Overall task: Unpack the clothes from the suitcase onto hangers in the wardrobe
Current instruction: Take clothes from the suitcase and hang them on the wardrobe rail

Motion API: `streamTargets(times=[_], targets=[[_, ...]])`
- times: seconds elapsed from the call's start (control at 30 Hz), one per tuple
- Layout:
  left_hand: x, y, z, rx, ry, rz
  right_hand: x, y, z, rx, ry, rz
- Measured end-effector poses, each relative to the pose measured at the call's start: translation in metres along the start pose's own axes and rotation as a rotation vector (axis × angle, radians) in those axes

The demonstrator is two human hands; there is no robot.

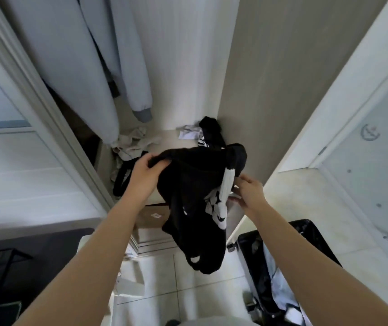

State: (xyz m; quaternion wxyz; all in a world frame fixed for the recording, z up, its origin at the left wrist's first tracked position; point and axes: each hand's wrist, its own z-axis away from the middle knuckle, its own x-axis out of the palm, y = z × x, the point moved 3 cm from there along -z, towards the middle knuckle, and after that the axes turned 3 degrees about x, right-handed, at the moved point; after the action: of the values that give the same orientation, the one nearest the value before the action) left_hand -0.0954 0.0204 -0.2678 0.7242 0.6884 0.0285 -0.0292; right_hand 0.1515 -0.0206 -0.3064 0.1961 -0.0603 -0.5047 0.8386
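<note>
Between both hands [144,175], black garment [195,184].

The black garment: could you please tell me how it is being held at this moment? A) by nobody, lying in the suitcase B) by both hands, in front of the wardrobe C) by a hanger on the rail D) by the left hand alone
B: the left hand and the right hand each grip the black garment, which hangs between them in front of the wardrobe.

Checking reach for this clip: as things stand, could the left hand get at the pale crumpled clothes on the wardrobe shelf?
Probably not yet. The left hand is close to the pale crumpled clothes with nothing between them, but it is shut on the black garment, so it would have to let go first.
</note>
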Motion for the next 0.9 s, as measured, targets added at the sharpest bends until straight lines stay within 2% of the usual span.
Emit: streamTargets(times=[0.23,0.33,0.4,0.47,0.53,0.57,0.67,0.73,0.8,0.83,0.9], targets=[[-0.018,0.076,-0.027,0.067,0.106,0.194,0.015,-0.029,-0.035,-0.012,0.177,0.202],[-0.007,0.115,-0.040,0.121,0.092,0.212,0.023,-0.053,-0.047,-0.130,0.198,0.261],[0.004,0.140,-0.052,0.181,0.080,0.130,0.040,-0.082,-0.050,-0.278,0.072,0.199],[0.013,0.164,-0.068,0.237,0.094,0.037,0.060,-0.117,-0.053,-0.397,-0.158,0.225],[0.019,0.183,-0.084,0.290,0.104,-0.040,0.078,-0.142,-0.056,-0.476,-0.376,0.450],[0.020,0.195,-0.091,0.318,0.116,-0.065,0.083,-0.156,-0.059,-0.511,-0.420,0.567],[0.013,0.226,-0.109,0.382,0.137,-0.063,0.090,-0.195,-0.073,-0.603,-0.361,0.692],[0.006,0.246,-0.121,0.396,0.174,-0.024,0.095,-0.211,-0.079,-0.543,-0.464,0.632],[0.001,0.269,-0.130,0.412,0.198,0.022,0.102,-0.223,-0.088,-0.558,-0.568,0.708],[-0.001,0.280,-0.134,0.423,0.199,0.040,0.106,-0.228,-0.090,-0.615,-0.573,0.792],[-0.006,0.300,-0.143,0.438,0.204,0.068,0.113,-0.244,-0.098,-0.792,-0.463,0.904]])
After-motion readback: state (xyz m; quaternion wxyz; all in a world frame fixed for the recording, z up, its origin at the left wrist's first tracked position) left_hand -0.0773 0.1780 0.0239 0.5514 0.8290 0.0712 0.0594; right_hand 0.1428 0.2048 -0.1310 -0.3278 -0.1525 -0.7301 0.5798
